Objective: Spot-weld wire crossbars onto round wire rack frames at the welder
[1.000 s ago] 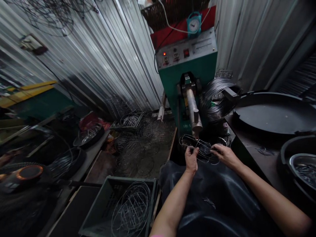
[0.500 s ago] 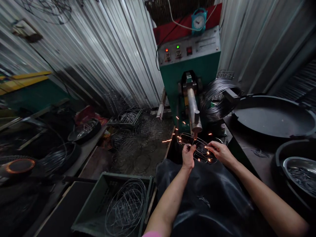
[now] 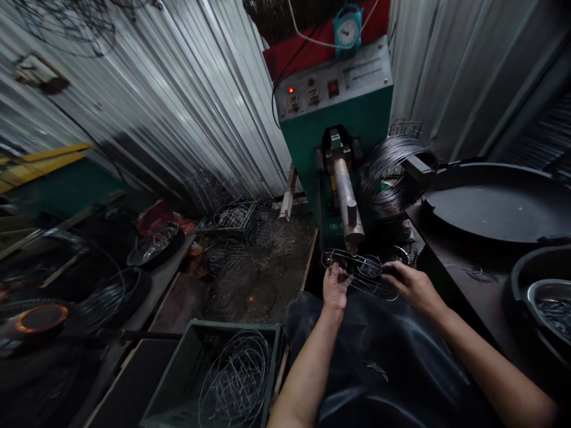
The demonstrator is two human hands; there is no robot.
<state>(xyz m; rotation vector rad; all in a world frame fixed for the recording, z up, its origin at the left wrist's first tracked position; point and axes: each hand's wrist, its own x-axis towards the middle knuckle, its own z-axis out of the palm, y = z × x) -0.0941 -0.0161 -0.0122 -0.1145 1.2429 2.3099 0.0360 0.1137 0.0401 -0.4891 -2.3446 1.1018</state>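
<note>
A round wire rack (image 3: 366, 280), with thin bars across its rim, lies nearly flat below the electrode tip of a green spot welder (image 3: 297, 145). Its left side is pinched in my left hand (image 3: 335, 289), thumb and fingers closed. My right hand (image 3: 416, 288) has bent fingers closed at the rack's right edge; exactly what sits between its fingertips is hard to see. Above the rack, the welder's metal arm (image 3: 345, 193) points down, with a gap between tip and wire. Short wire pieces (image 3: 378, 371) rest on the black apron (image 3: 357, 339) over my lap.
A green crate (image 3: 172, 371) with wire racks (image 3: 241, 374) stands at lower left. Coiled wire (image 3: 392, 172) hangs right of the welder. A large black pan (image 3: 486, 208) and a metal bowl (image 3: 533, 297) with small pieces are at right. More wire racks (image 3: 241, 255) lie on the floor.
Sparks around the rack have died out and the welder's green light has gone off. The electrode tip now stands clear of the rack. Both hands have dropped slightly in the picture.
</note>
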